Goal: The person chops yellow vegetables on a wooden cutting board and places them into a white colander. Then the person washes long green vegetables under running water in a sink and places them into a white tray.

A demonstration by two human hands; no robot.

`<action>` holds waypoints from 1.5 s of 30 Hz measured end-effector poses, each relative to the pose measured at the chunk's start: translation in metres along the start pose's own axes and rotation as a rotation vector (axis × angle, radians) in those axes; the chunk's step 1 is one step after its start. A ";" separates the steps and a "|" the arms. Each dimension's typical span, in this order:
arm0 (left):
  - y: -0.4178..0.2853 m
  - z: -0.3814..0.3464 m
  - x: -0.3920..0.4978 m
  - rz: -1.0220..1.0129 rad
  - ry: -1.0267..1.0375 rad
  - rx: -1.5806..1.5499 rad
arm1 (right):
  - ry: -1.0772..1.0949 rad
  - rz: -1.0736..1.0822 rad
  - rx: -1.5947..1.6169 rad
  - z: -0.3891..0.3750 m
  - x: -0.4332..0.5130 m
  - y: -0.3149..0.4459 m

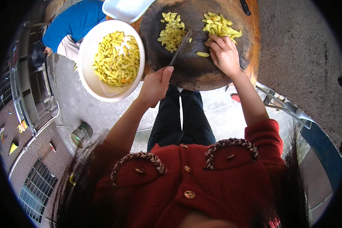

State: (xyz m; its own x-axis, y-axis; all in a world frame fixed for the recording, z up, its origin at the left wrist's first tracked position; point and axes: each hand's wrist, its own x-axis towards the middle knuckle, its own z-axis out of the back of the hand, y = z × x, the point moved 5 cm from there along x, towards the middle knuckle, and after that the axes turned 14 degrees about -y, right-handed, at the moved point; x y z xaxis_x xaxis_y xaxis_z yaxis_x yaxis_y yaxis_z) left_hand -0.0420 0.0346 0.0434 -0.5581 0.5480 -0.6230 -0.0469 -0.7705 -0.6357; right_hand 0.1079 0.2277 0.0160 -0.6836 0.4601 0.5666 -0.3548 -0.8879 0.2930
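My left hand (156, 84) is closed around the handle of a knife (181, 47), its blade seen nearly edge-on over a round wooden chopping block (199, 77). Left of the blade lies a heap of chopped yellow-green peppers (171, 34), with a small piece just right of the blade. My right hand (225, 54) rests, fingers bent, at the near edge of a pile of whole peppers (219, 24); whether it pinches any is hidden. A single pepper (202, 54) lies on the block between both hands.
A white plastic colander (84, 71) of whole peppers stands left of the block, beside a white tray (125, 11). Another black-handled tool (245, 7) lies at the block's far right. A person in blue (74, 21) bends at the far left. A bucket (81, 134) stands on the floor.
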 end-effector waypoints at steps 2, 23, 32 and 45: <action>0.001 -0.001 0.000 -0.004 -0.003 0.013 | 0.078 0.026 -0.040 -0.002 0.004 -0.006; -0.004 -0.015 -0.013 -0.232 -0.018 0.140 | -0.001 -0.363 0.206 0.004 -0.025 0.011; -0.003 -0.012 -0.007 -0.185 -0.026 0.128 | -0.181 -0.513 0.130 0.000 -0.027 0.007; -0.001 -0.013 -0.005 -0.191 -0.022 0.119 | 0.004 -0.282 0.341 -0.010 -0.023 0.012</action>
State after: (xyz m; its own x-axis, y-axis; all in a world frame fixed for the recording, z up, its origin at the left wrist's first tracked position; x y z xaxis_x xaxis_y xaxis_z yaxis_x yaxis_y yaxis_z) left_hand -0.0287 0.0365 0.0410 -0.5479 0.6813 -0.4854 -0.2505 -0.6872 -0.6819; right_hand 0.1134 0.2065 -0.0015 -0.5930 0.6839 0.4250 -0.2977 -0.6766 0.6735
